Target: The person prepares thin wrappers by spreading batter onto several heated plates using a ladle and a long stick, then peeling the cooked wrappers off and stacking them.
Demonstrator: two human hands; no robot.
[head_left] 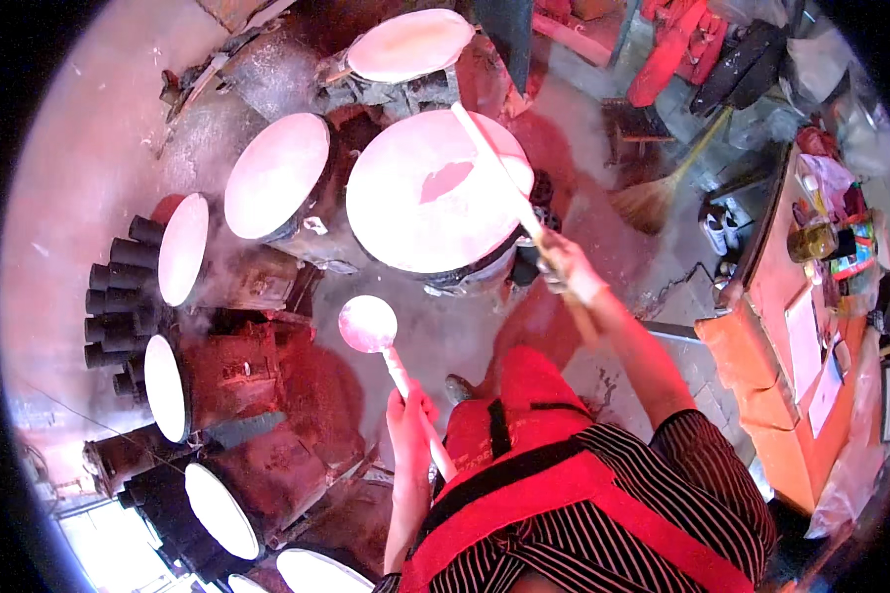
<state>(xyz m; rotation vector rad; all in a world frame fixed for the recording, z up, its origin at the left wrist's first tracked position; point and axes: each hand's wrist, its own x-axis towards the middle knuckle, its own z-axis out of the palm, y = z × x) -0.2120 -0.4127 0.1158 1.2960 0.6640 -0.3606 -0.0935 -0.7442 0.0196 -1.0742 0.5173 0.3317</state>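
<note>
My left hand (pixel 409 415) is closed around the wrapped handle of a ladle (pixel 368 324), whose round bowl hangs over the floor below a large round vessel. In my right hand (pixel 569 268) is a long pale stick (pixel 493 157), slanting up and left across the vessel. The stick's far end lies over the pale surface of the large round vessel (pixel 393 200); whether it touches cannot be told. A pinkish patch (pixel 446 181) shows on that surface beside the stick. I wear a red apron (pixel 504 482) over striped clothing.
Several round pale-topped stations (pixel 276 176) curve along the left, some on metal stoves, beside stacked dark cylinders (pixel 122 278). At right stand an orange-sided table (pixel 767 400), a straw broom (pixel 649 201), white shoes (pixel 719 230) and a small stool (pixel 638 122).
</note>
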